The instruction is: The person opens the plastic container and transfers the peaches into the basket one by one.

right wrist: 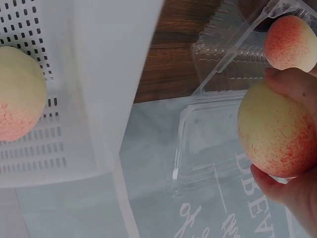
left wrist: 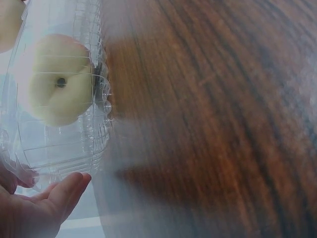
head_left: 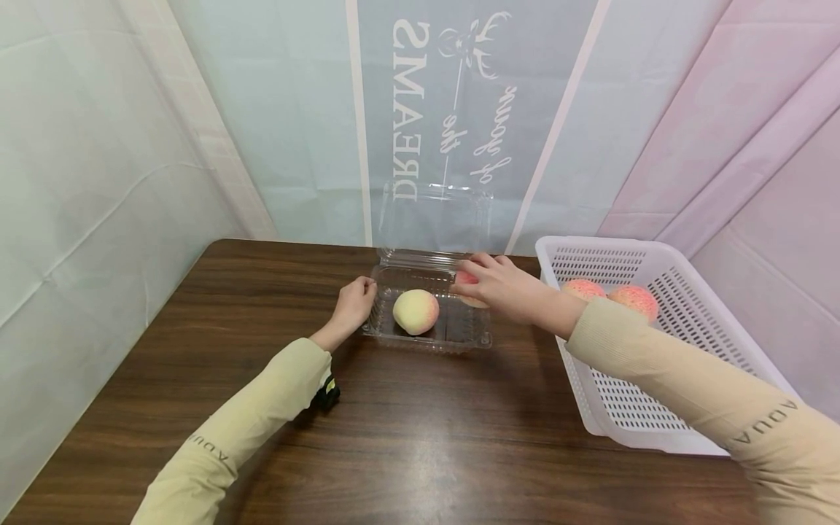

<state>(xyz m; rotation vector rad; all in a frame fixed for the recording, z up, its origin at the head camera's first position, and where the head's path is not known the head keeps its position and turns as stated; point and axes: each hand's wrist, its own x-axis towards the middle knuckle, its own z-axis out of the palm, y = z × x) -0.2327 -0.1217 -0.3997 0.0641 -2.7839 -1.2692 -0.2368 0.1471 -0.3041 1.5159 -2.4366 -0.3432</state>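
Note:
A clear plastic clamshell container (head_left: pixel 453 337) lies on the table with its lid (head_left: pixel 436 219) raised at the back. Inside it, toward the left, sits a yellow-pink peach (head_left: pixel 416 312), whose dark-centred dimple shows in the left wrist view. My left hand (head_left: pixel 353 305) pinches the container's left edge between thumb and fingers. Over the container's right side, my right hand (head_left: pixel 505 288) grips a second peach (right wrist: pixel 275 131), thumb on one side and fingers on the other. That peach is mostly covered by the hand in the head view.
To the right stands a white perforated plastic basket (head_left: pixel 593 419) holding at least two peaches, one peach (head_left: pixel 634 300) nearer the middle. The right forearm crosses above its near side. Behind the dark wooden table (head_left: pixel 420 437) hangs a printed curtain (head_left: pixel 315 131).

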